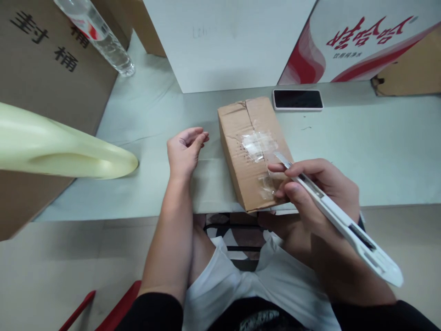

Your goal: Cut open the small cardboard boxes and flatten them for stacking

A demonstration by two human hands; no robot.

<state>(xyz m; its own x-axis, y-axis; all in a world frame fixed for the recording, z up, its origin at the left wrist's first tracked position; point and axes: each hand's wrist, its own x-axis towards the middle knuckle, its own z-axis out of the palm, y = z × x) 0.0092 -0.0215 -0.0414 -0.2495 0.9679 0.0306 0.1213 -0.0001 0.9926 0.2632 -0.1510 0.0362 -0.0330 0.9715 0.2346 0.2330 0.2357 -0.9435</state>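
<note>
A small brown cardboard box (248, 174) lies at an angle on the table in front of me, with clear tape and a shiny patch on its top. My right hand (320, 191) grips a white utility knife (339, 219) over the box's right side. The knife's blade is out and points toward the taped patch; whether it touches the cardboard I cannot tell. Its fingertips rest at or just above the box's near right edge. To the left of the box, apart from it, my left hand (186, 149) is loosely closed, thumb against fingers, with nothing seen in it.
Behind the box stand a white panel (237, 46) and a red-and-white printed carton (344, 50). A phone (298, 99) lies at the back right of the pale green table (344, 151). On the left are a water bottle (103, 39), a large carton (58, 87) and a pale yellow object (69, 147).
</note>
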